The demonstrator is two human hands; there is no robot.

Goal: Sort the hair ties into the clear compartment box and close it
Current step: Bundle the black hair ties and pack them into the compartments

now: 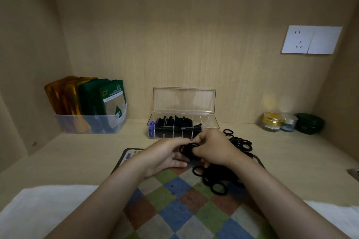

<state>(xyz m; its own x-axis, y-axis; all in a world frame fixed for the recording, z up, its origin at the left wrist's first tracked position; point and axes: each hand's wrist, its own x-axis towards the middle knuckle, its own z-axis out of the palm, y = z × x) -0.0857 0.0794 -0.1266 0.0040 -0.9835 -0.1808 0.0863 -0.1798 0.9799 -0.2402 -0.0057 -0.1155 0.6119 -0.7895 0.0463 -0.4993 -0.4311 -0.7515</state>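
The clear plastic compartment box (208, 122) stood open at far centre. A heap of soft black elastic hair ties (219, 178) lay near right. The left hand (167, 156) and right hand (213, 147) pinched a small bunch of ties (188, 150) between them. The ties looked light and stretchy, probably best hooked through the loops.

one head view: looks forward and down, close on left hand (165, 154) and right hand (212, 147); compartment box (206, 122) just beyond, back wall (194, 44) behind.
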